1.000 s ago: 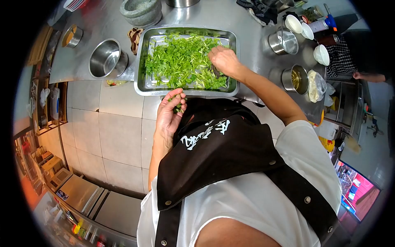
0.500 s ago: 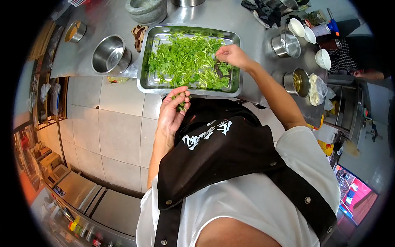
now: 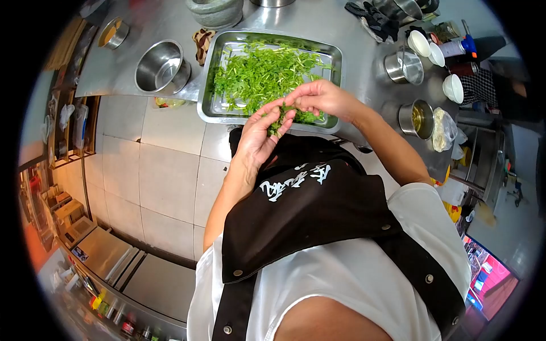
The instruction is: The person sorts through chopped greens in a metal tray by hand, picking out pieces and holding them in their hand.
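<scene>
Chopped cilantro [image 3: 261,71], leaves and pale green stems, is spread over a rectangular steel tray [image 3: 206,91] at the counter's edge. In front of the tray's near rim, my left hand [image 3: 259,136] is closed around a small bunch of cilantro sprigs [image 3: 277,124], with leaves showing between the fingers. My right hand [image 3: 330,102] reaches in from the right above the tray. Its thumb and fingers are pinched together at the top of the held sprigs, touching the left fingertips. The fingers partly hide the sprigs.
Left of the tray stands a steel pot [image 3: 162,68], with a patterned cloth [image 3: 202,46] and a stone mortar [image 3: 216,14] behind. To the right are a steel pot [image 3: 404,67], white bowls [image 3: 453,88], a pot with liquid [image 3: 416,119] and a plastic bag [image 3: 443,131].
My right hand has come from the tray's right side down and left to meet my left hand. The left hand has risen slightly rightward with the sprigs. The view has shifted a little.
</scene>
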Demonstrator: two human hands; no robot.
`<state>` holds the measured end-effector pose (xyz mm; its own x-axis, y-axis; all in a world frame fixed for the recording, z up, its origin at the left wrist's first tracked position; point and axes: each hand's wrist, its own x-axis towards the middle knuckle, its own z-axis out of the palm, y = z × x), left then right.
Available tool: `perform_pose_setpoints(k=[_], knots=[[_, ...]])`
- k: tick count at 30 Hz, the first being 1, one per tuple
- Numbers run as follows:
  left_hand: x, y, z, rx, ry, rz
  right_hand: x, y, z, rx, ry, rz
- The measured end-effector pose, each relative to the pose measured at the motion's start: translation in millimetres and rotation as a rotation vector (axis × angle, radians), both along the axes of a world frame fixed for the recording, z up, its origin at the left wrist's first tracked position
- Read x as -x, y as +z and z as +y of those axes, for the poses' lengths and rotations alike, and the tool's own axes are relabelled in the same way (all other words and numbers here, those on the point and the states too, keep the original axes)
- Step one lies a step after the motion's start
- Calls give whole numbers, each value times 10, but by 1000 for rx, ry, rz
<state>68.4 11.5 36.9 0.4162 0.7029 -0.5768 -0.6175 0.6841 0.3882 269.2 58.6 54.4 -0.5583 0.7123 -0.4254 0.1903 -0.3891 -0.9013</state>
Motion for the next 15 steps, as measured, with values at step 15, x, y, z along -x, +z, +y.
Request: perform_pose_setpoints(k=[15], knots=[[328,-320,-316,80,74,19,-466,-433,43,-405,-167,-229]])
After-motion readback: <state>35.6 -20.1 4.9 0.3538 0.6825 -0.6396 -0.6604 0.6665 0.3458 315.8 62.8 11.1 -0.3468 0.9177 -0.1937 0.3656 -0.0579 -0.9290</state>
